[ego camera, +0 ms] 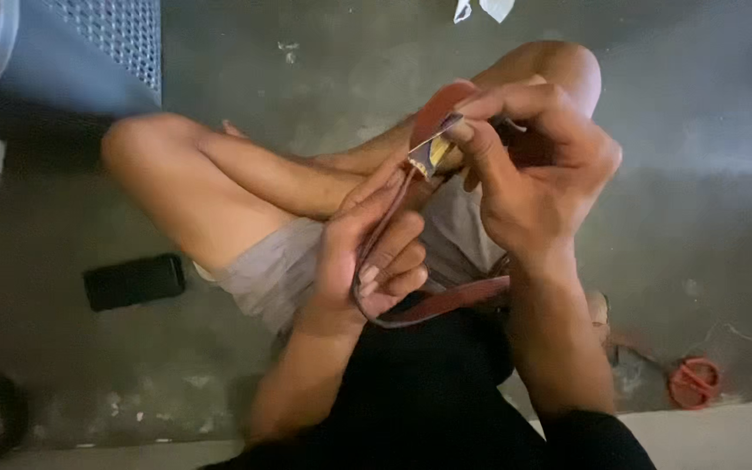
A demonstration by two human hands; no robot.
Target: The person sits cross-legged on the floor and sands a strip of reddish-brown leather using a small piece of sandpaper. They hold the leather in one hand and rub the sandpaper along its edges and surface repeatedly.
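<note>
The floor (pixel 324 78) is grey concrete, stained and scuffed, and the person sits on it with bare knees drawn up, in grey shorts (pixel 276 270) and a black top. A metal mesh panel (pixel 115 35) stands at the upper left, well apart from the strap.

The strap (pixel 446 300) is a long reddish-brown band, leather by the look of it. It runs in a loop: one end rises to a rounded tip above the knees, the middle drops through the left palm, and the rest curves back under the right wrist across the lap.

The right hand (pixel 541 174) is closed on the strap's upper end, thumb and forefinger pinching it where a small pale metal fitting (pixel 428 155) sits. The left hand (pixel 376 261) is half curled around the band just below the fitting, fingers bent in, forefinger reaching up to touch it.

The strap looks light and supple; it bends freely yet keeps its flat width, so it likely twists if held loosely. Its smooth face may slip through dry fingers. The firmest hold seems to be flat-on near the fitting, pinching both faces, with the other hand steadying the slack.

Left of the strap, near the shorts, lies a black phone (pixel 134 280). Lower right of it, near a pale ledge, lie red scissors (pixel 694 381). Scraps of white paper (pixel 485 9) lie far above.
</note>
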